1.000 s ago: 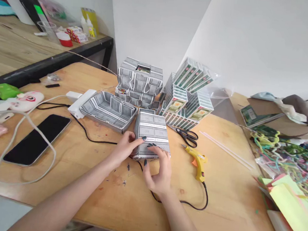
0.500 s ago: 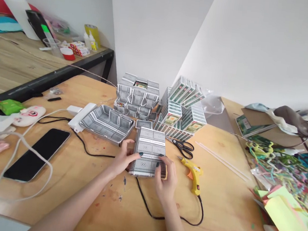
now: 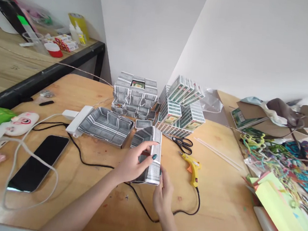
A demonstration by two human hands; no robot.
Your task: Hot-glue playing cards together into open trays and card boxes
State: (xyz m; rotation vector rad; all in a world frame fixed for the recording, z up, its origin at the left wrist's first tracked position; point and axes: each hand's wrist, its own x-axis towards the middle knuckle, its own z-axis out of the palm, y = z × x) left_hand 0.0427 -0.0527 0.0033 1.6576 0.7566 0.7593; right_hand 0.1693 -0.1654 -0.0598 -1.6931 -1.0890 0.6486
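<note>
A small box covered in grey-and-white patterned playing cards (image 3: 154, 155) is tipped up on its side near the middle of the wooden table (image 3: 225, 195). My left hand (image 3: 134, 162) grips its upper left face, fingers curled over the top edge. Below and to the right, my right hand (image 3: 163, 192) holds the box's lower corner with closed fingers. An open tray of the same patterned cards (image 3: 106, 125) lies just to the left. A yellow glue gun (image 3: 192, 166) rests right of the box, its black cord looping under my hands.
Stacked card boxes (image 3: 134, 93) and green-faced card packs (image 3: 183, 104) stand at the back. Black scissors (image 3: 182, 143) lie near the glue gun. A phone (image 3: 39, 162), white cable and charger sit at the left. Coloured pipe cleaners and paper (image 3: 279, 167) crowd the right side.
The patterned box has been lifted from lying flat and turned up onto its side. My left hand moved over its top edge; my right hand shifted under its lower corner.
</note>
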